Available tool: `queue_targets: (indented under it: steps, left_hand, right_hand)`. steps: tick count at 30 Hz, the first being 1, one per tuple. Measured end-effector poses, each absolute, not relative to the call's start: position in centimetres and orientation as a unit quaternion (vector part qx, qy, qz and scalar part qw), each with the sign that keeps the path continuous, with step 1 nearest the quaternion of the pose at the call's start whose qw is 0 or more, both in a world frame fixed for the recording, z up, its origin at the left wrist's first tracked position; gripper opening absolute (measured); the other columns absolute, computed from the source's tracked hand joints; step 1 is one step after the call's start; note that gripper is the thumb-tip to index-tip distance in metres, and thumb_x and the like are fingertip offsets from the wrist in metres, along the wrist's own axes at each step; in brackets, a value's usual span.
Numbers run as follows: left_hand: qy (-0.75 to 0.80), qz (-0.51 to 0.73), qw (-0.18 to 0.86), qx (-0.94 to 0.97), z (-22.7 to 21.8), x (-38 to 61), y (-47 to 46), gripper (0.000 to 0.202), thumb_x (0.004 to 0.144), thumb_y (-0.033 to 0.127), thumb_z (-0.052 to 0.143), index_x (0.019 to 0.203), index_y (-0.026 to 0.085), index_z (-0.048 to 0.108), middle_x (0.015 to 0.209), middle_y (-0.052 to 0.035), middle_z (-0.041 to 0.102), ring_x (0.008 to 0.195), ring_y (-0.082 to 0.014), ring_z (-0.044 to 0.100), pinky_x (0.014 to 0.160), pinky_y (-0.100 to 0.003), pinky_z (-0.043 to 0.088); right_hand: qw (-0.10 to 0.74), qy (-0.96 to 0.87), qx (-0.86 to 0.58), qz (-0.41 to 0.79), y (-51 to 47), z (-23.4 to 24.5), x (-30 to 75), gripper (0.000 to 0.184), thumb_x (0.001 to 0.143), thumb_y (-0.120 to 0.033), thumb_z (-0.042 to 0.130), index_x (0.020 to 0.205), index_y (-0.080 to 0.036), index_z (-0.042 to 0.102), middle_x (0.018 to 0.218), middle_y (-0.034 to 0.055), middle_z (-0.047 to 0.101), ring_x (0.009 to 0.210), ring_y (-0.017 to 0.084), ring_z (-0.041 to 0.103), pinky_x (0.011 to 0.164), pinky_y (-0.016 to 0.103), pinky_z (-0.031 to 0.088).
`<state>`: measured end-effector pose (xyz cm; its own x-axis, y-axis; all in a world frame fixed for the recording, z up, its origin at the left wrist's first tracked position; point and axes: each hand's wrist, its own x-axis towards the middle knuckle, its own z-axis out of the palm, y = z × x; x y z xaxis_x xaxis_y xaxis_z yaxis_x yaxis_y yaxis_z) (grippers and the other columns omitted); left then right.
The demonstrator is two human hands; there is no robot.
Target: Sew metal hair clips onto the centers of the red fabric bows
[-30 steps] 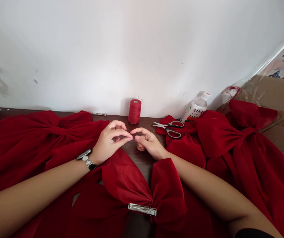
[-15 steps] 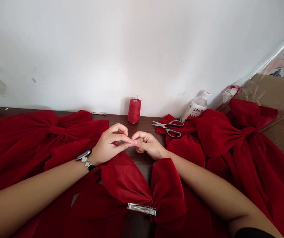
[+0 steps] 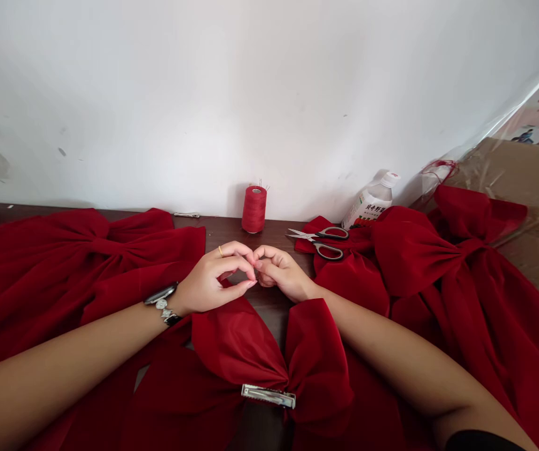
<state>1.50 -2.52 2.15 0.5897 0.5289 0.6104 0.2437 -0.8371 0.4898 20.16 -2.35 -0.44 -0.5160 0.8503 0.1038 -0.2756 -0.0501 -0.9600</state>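
Observation:
My left hand (image 3: 213,279), with a gold ring and a silver wristwatch, and my right hand (image 3: 281,275) meet above the dark wooden table (image 3: 269,299). Their curled fingertips press together, and anything pinched between them is too small to see. A red fabric bow (image 3: 245,341) with a metal hair clip (image 3: 268,396) on its middle lies just below my wrists. Larger red bows lie on each side: one (image 3: 62,263) beside my left hand, and one (image 3: 439,263) to the right of my right hand.
A spool of red thread (image 3: 254,210) with pins in its top stands against the white wall (image 3: 269,94). Black-handled scissors (image 3: 321,242) lie on red fabric near a plastic bottle (image 3: 373,203). Cardboard (image 3: 533,188) under clear plastic lies at the right.
My fingertips have drawn closer and now press together, with the left fingers more curled. The bows, spool and scissors sit slightly differently in view, but none visibly moved on the table.

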Motion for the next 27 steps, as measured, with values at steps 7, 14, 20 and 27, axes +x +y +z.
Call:
queue_targets:
  steps: [7, 14, 20, 27]
  left_hand:
    - [0.243, 0.416, 0.169, 0.860, 1.70, 1.50, -2.67, 0.008, 0.080, 0.012, 0.060, 0.083, 0.019, 0.057, 0.087, -0.0028, 0.058, 0.054, -0.0077, 0.045, 0.049, -0.020, 0.041]
    - [0.284, 0.425, 0.094, 0.854, 1.29, 1.44, -2.37, 0.020, 0.079, 0.009, 0.056, 0.094, 0.020, 0.062, 0.097, -0.0050, 0.048, 0.075, -0.0135, 0.050, 0.064, -0.024, 0.048]
    - [0.261, 0.410, 0.112, 0.867, 1.40, 1.54, -2.23, 0.010, 0.085, 0.022, 0.061, 0.083, 0.022, 0.071, 0.092, -0.0045, 0.053, 0.084, -0.0158, 0.056, 0.071, -0.025, 0.050]
    - [0.248, 0.360, 0.197, 0.878, 1.76, 1.64, -2.60, 0.011, 0.085, 0.020, 0.058, 0.077, 0.019, 0.065, 0.092, -0.0068, 0.067, 0.081, -0.0162, 0.062, 0.075, -0.027, 0.051]
  right_hand:
    - [0.407, -0.545, -0.274, 0.680, -2.40, -0.36, 20.21, 0.034, 0.079, -0.047, 0.067, 0.083, -0.018, 0.048, 0.043, -0.0136, 0.035, 0.037, 0.003, 0.021, 0.043, 0.019, 0.017]
    - [0.401, -0.543, -0.278, 0.683, -2.53, -0.32, 20.05, 0.033, 0.080, -0.046, 0.065, 0.084, -0.019, 0.046, 0.039, -0.0144, 0.035, 0.034, 0.003, 0.022, 0.041, 0.018, 0.020]
    - [0.369, -0.554, -0.278, 0.693, -2.79, -0.22, 20.06, 0.033, 0.081, -0.047, 0.064, 0.085, -0.020, 0.044, 0.037, -0.0149, 0.036, 0.033, 0.003, 0.023, 0.041, 0.017, 0.023]
    - [0.383, -0.578, -0.306, 0.652, -2.39, -0.64, 20.09, 0.035, 0.080, -0.049, 0.063, 0.084, -0.020, 0.044, 0.042, -0.0136, 0.037, 0.035, 0.004, 0.026, 0.041, 0.017, 0.024]
